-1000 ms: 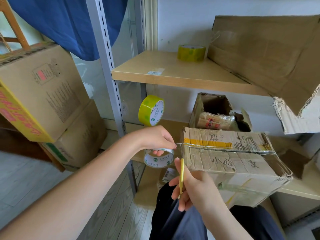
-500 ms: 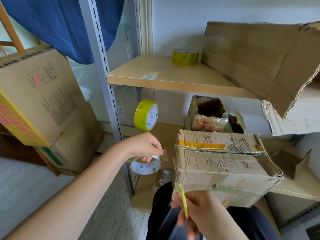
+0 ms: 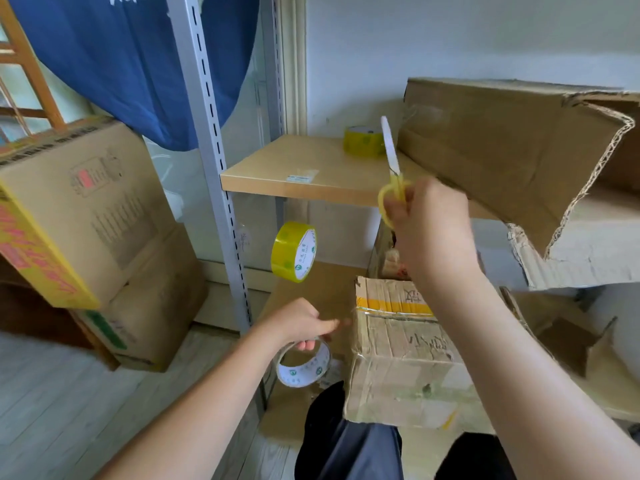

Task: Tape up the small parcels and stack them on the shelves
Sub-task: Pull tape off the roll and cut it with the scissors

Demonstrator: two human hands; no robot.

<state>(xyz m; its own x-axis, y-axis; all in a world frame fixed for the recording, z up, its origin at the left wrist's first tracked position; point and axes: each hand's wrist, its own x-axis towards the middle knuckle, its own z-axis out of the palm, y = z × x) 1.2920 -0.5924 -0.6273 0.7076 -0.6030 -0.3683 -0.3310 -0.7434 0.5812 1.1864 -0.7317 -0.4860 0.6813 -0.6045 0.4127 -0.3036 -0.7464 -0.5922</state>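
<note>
Cardboard parcel (image 3: 401,362), worn and wrinkled, sits at the front edge of the lower shelf (image 3: 311,289), partly over the person's lap; clear tape runs across its top seam, a yellow strip crosses the upper face, and handwritten dark characters on the lid are too smeared to read. Left hand (image 3: 298,323) grips a clear tape roll (image 3: 304,365) just left of the parcel, fingers hooked through the core; the white core carries green round logos and print that cannot be read. Right hand (image 3: 426,230) is raised above the parcel, fingers curled through the yellow handles of the scissors (image 3: 391,168), blades closed and pointing up in front of the upper shelf (image 3: 298,174). A white sticker lies on that shelf, its text illegible. One yellow tape roll (image 3: 360,140) lies flat at the back of the upper shelf; a second yellow roll (image 3: 294,251) stands on edge over the lower shelf, green logos on its white core. Large torn carton (image 3: 512,154) lies tilted on the upper shelf. Stacked boxes (image 3: 86,216) left of the rack bear red lettering on a yellow band, unreadable.
</note>
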